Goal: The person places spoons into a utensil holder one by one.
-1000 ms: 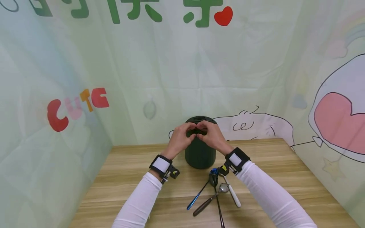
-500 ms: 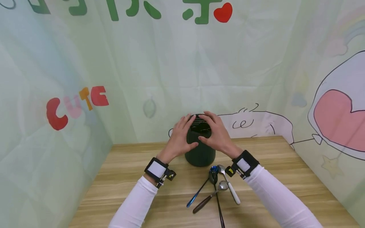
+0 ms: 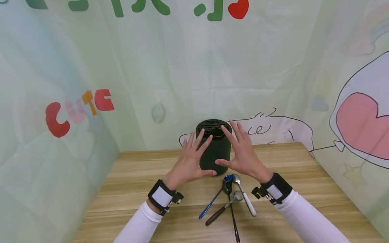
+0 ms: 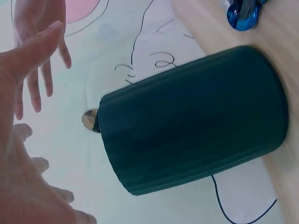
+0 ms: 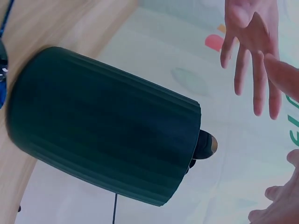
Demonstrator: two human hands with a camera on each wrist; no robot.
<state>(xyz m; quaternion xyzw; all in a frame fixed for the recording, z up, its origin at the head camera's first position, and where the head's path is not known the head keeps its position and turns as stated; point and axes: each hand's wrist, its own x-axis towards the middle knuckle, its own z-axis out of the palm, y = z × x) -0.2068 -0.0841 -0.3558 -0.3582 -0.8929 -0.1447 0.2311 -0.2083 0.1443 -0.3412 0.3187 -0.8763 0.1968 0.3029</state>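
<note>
Evidently flanking pot (image 3: 216, 151), lower ctr of frame, w/ left hand (image 3: 189, 163) and right hand (image 3: 247, 158) spread-fingered, holding nothing; prob. stiff, lightish, slick; best gripped by sides.

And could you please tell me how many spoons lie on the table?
4, in front of the dark container: a blue spoon leftmost, a black spoon overlapping its bowl, a brown-handled spoon crossing the black handle, a white-handled spoon rightmost. None looks hidden.
</note>
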